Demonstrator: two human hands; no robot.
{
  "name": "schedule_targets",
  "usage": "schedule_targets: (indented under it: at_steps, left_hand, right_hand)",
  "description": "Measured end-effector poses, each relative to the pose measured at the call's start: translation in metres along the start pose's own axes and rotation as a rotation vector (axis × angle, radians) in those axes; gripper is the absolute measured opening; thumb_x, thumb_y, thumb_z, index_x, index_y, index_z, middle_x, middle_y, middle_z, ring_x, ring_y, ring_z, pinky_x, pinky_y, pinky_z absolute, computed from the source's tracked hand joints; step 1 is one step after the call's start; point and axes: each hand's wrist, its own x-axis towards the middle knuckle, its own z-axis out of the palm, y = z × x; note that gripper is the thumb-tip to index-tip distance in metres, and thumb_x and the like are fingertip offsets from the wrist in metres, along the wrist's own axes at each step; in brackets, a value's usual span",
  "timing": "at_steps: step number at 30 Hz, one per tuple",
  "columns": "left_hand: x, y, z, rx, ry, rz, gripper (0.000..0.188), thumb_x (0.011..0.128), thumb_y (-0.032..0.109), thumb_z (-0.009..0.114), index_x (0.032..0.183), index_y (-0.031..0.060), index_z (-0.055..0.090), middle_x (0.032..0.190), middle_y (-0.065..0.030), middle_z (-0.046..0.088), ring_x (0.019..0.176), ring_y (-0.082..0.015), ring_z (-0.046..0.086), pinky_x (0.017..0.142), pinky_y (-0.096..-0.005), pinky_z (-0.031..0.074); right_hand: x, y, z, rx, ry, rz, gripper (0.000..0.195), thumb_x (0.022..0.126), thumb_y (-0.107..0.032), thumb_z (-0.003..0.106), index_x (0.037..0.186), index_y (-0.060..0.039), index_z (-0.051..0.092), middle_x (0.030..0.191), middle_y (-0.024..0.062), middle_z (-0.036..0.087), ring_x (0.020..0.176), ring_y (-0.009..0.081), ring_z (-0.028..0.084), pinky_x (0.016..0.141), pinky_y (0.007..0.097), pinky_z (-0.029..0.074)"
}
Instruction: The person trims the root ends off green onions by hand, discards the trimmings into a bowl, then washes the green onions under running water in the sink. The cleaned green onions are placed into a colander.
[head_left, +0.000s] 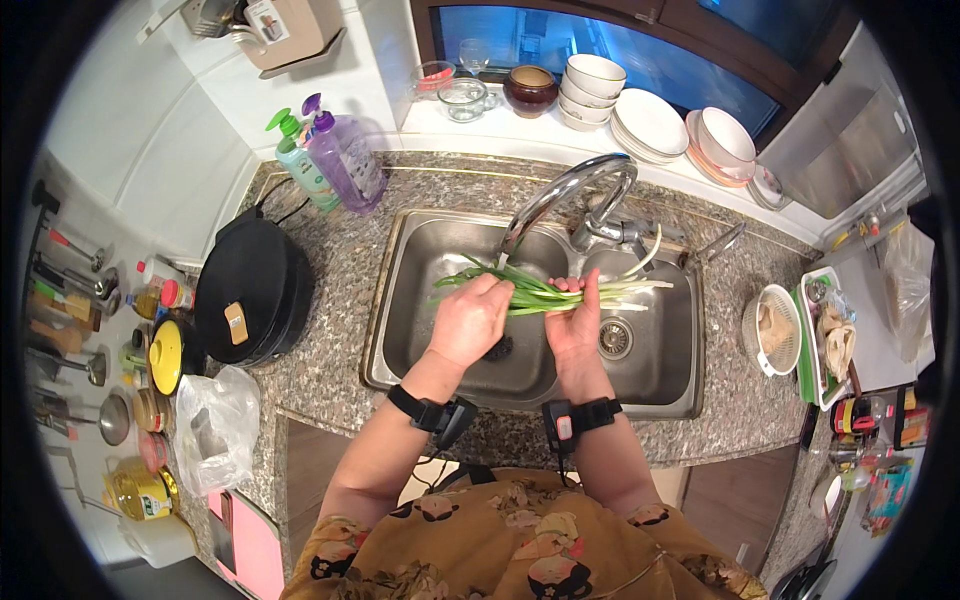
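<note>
A bunch of green onions lies across both my hands over the double stainless steel sink, green tops to the left and white ends to the right. My left hand is closed on the green part, beneath the spout of the chrome faucet. Palm up, my right hand holds the stalks nearer the white ends, its thumb raised beside them. A drain strainer shows in the right basin. Each wrist wears a black strap with a small device.
Two pump bottles stand behind the sink's left side. A round black appliance sits left on the granite counter. Stacked bowls and plates line the windowsill. At right are a white colander and a tray.
</note>
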Motion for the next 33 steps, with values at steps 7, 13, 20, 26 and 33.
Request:
schedule_targets:
  at_steps: [7, 13, 20, 26, 33]
  left_hand:
    - [-0.014, 0.012, 0.010, 0.086, 0.059, 0.041, 0.013, 0.083, 0.011, 0.065, 0.096, 0.0080, 0.067, 0.074, -0.0081, 0.056, 0.068, -0.0288, 0.062, 0.061, -0.0393, 0.052]
    - [-0.015, 0.029, 0.022, -0.355, 0.355, -0.487, 0.008, 0.079, 0.008, 0.063, 0.075, 0.0018, 0.065, 0.064, -0.0106, 0.057, 0.056, -0.0198, 0.058, 0.056, -0.0309, 0.047]
    - [-0.091, -0.022, -0.018, -0.883, 0.728, -0.919, 0.015, 0.090, 0.012, 0.064, 0.097, 0.0003, 0.071, 0.085, -0.0024, 0.066, 0.072, -0.0070, 0.056, 0.068, -0.0218, 0.045]
    - [-0.352, -0.019, -0.048, -0.178, 0.800, -1.107, 0.016, 0.082, 0.006, 0.074, 0.096, -0.0004, 0.073, 0.083, -0.0059, 0.065, 0.074, -0.0107, 0.058, 0.070, -0.0247, 0.049]
    - [-0.687, 0.103, -0.032, 0.204, 0.939, -1.926, 0.008, 0.080, 0.011, 0.073, 0.079, 0.0050, 0.069, 0.068, -0.0068, 0.068, 0.061, -0.0136, 0.061, 0.063, -0.0305, 0.051]
  right_hand:
    - [-0.003, -0.012, 0.003, -0.054, 0.022, -0.001, 0.034, 0.094, -0.040, 0.060, 0.074, -0.0145, 0.049, 0.066, -0.0026, 0.046, 0.070, 0.0148, 0.050, 0.089, 0.0364, 0.046]
    - [-0.018, -0.012, 0.023, -0.227, -0.099, -0.010, 0.036, 0.095, -0.041, 0.059, 0.074, -0.0146, 0.046, 0.066, -0.0023, 0.041, 0.068, 0.0150, 0.045, 0.089, 0.0375, 0.044]
    - [-0.016, -0.041, 0.031, -0.245, -0.168, -0.065, 0.032, 0.096, -0.041, 0.056, 0.078, -0.0152, 0.048, 0.066, -0.0029, 0.040, 0.069, 0.0143, 0.044, 0.087, 0.0383, 0.044]
    - [0.005, -0.048, 0.025, -0.324, -0.197, 0.005, 0.040, 0.097, -0.044, 0.052, 0.071, -0.0128, 0.049, 0.066, 0.0010, 0.052, 0.073, 0.0191, 0.054, 0.087, 0.0401, 0.048]
    - [0.039, -0.088, 0.000, -0.417, -0.341, 0.060, 0.035, 0.098, -0.039, 0.054, 0.077, -0.0111, 0.053, 0.073, 0.0028, 0.059, 0.072, 0.0165, 0.057, 0.078, 0.0351, 0.053]
